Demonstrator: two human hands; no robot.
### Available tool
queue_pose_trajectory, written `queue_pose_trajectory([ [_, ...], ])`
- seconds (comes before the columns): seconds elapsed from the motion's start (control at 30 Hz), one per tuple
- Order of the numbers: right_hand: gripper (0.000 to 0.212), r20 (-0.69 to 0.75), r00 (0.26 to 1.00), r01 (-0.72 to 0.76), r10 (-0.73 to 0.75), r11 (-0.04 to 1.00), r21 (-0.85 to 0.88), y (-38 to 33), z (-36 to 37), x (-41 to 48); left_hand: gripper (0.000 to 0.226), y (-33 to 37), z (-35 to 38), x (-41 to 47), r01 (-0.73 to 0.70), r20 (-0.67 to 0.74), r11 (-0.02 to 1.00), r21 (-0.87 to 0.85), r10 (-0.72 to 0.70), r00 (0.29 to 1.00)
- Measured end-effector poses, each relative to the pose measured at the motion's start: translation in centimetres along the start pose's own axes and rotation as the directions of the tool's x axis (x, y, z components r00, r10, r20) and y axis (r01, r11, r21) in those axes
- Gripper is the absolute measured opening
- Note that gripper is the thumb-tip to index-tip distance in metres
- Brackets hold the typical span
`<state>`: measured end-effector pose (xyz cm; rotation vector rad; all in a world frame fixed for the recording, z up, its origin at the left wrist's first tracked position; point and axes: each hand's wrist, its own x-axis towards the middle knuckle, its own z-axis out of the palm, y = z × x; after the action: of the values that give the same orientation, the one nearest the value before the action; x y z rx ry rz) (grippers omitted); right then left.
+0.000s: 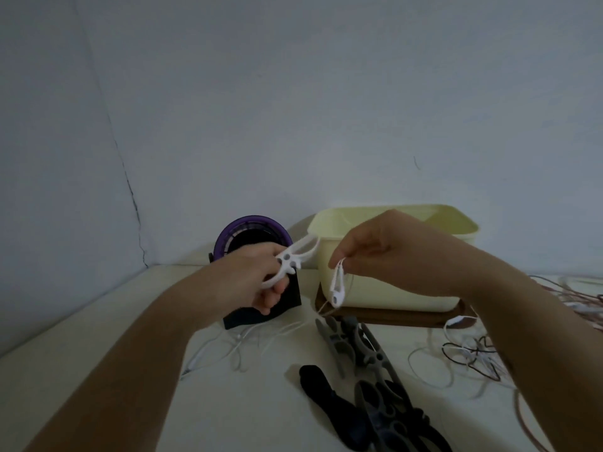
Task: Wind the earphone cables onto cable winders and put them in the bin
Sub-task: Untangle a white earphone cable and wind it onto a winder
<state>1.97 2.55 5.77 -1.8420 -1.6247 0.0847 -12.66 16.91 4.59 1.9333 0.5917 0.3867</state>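
Just starting — gripping a winder point(291, 260) in the left hand point(248, 277), pinching earbuds point(336, 287) in the right hand point(375, 252), leaving more cables point(471, 353) on the desk point(228, 406).

Walls: pale grey-blue wall point(326, 93), meeting a side wall at a corner on the left.
Crack: thin dark crack point(132, 199) down that corner.
Table: cream tabletop point(98, 321).
Light: dim.
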Motion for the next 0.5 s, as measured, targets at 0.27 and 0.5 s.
queue_pose_trajectory([
  [0.27,0.017,0.182,0.982,-0.085,0.045,0.972,0.219,-0.2,-0.3,-0.2,0.019,-1.5,1.1,1.2,-0.057,0.11,0.998,-0.005,0.057,0.992],
  [0.5,0.007,0.075,0.997,0.016,-0.017,1.0,0.009,-0.9,-0.3,-0.3,0.015,-2.0,1.2,1.2,-0.153,0.119,0.98,0.128,0.138,0.983],
])
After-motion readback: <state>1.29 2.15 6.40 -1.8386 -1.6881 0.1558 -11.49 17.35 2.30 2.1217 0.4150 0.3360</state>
